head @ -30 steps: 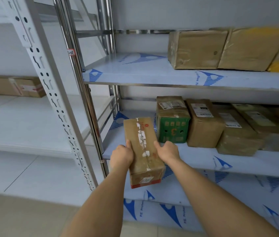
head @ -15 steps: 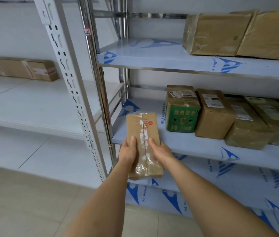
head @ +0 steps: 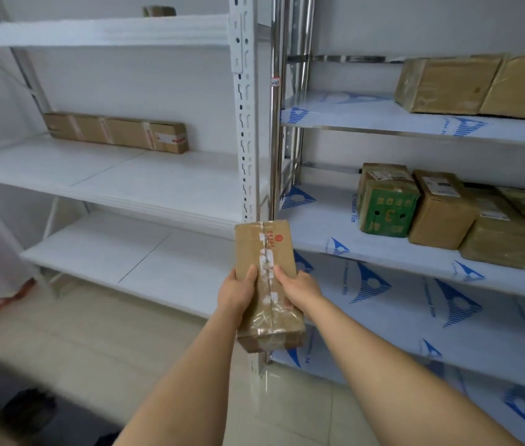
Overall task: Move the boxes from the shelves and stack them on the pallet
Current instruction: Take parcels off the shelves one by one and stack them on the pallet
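Cardboard box (head: 267, 272) | both hands grip sides | underside hidden

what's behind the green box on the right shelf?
A tan taped box with a white label sits directly behind the green box, its top showing above it. Its lower part and anything further back are hidden.

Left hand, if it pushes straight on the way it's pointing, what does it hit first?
Probably the white shelf post: the left hand, holding the taped box, points up and forward at it. Depth is unclear.
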